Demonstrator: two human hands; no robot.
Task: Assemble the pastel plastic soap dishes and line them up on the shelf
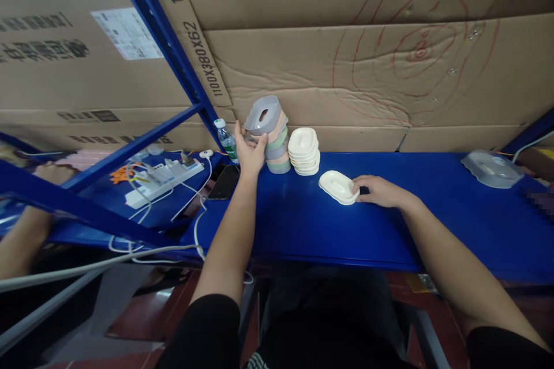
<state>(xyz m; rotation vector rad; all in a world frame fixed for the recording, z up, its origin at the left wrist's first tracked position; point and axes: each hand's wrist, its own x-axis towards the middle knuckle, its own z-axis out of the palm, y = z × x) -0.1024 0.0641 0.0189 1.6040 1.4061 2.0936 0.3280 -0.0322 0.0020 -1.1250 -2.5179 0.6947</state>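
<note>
My left hand (251, 153) is closed around the near side of a grey plastic piece with an oval hole (265, 115), thumb in front. That piece sits tilted atop a stack of similar pink, green and grey pieces (278, 155). Whether my fingers also grip the pieces just below it, I cannot tell. My right hand (378, 190) pinches the right end of a shallow cream oval dish (339, 187), which is on or just above the blue table. Between the two stands a leaning stack of cream dishes (304, 153).
A water bottle (226, 141) and a dark phone (223, 182) lie left of the stacks. A white power strip (164, 181) with trailing cables is beyond the blue post. A translucent plastic piece (492, 169) rests far right. Another person's arm (30, 230) shows at left. Cardboard (303, 69) backs the table.
</note>
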